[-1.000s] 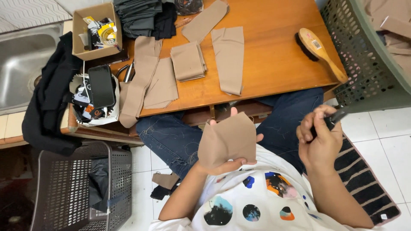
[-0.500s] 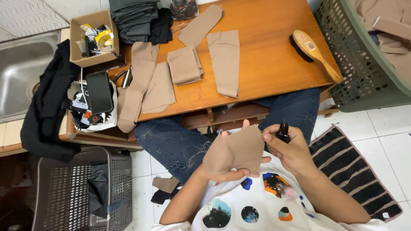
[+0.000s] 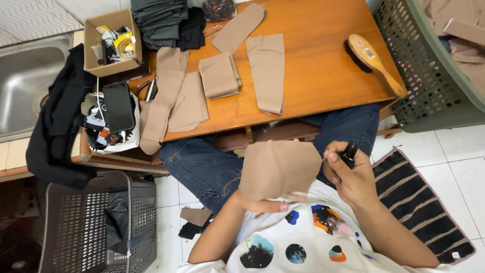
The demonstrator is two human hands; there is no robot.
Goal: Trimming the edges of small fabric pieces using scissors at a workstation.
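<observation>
Tan fabric piece (image 3: pixel 279 169), held up over the lap, gripped from below by the left hand (image 3: pixel 262 203). Right hand (image 3: pixel 351 174) just beside it, closed around a small black tool (image 3: pixel 349 152). Beyond: wooden table (image 3: pixel 323 65) with folded tan pieces (image 3: pixel 218 76), brush (image 3: pixel 373 59).

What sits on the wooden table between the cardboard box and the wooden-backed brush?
Head view: between the cardboard box and wooden-backed brush, tan fabric pieces: long strips, a folded stack, a flat panel.
</observation>
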